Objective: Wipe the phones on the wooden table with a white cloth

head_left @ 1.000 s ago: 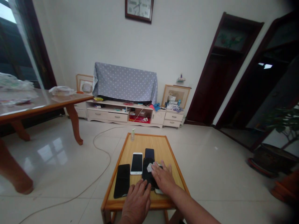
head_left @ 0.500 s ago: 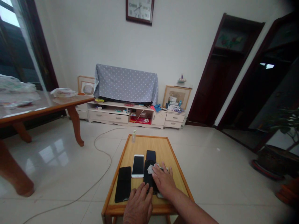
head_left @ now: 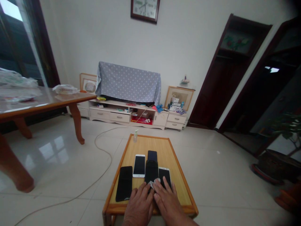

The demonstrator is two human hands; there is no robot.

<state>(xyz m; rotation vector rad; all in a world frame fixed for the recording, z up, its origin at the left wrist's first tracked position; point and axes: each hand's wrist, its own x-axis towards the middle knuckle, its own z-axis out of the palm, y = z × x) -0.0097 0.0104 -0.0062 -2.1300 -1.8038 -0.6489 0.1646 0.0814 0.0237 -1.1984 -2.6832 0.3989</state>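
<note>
A black phone [head_left: 151, 171] lies face up on a small wooden table [head_left: 162, 142]. My left hand [head_left: 140, 204] rests over its lower left edge, fingers stretched out and lying flat. With its fingers pressed down, my right hand [head_left: 167, 201] holds a crumpled white tissue [head_left: 154, 182] against the lower part of the screen. Both hands hide the phone's bottom end. Right of it, partly under my right fingers, is a white-framed phone [head_left: 165, 175]. A white phone [head_left: 139, 166] and a larger black phone [head_left: 124, 183] lie to the left. A dark blue phone [head_left: 152, 155] touches the black phone's top end.
A small pump bottle [head_left: 135, 136] stands at the table's far left corner. A cable [head_left: 103, 152] runs across the tiled floor on the left, near a larger wooden table [head_left: 76, 122]. Against the wall is a white cabinet [head_left: 101, 114]; a potted plant [head_left: 279, 163] stands at right.
My right hand has slid the tissue down the black phone towards me, uncovering the white-framed phone. My left hand has stayed almost in place. The view has shifted slightly.
</note>
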